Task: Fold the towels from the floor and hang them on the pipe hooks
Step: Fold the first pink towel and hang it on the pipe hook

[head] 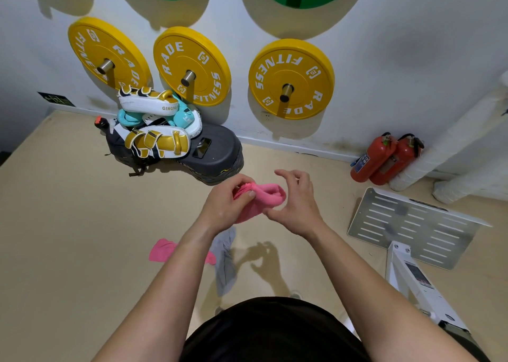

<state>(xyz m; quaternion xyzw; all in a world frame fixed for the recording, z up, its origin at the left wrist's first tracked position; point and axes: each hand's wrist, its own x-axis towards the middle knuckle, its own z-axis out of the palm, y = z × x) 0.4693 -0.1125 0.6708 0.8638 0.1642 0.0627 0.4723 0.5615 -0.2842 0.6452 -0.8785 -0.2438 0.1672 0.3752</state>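
Towel [264, 193] edge pinched by left hand [228, 202]; right hand [298, 204] loose against its fold.

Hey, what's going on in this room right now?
A person is standing and folding a pink towel in the air. The left hand pinches one end of it. The right hand is against the other end, but its grip is not clear. A second pink towel and a grey towel lie crumpled on the floor below, not yet folded. Yellow weight plates hang on the wall ahead.
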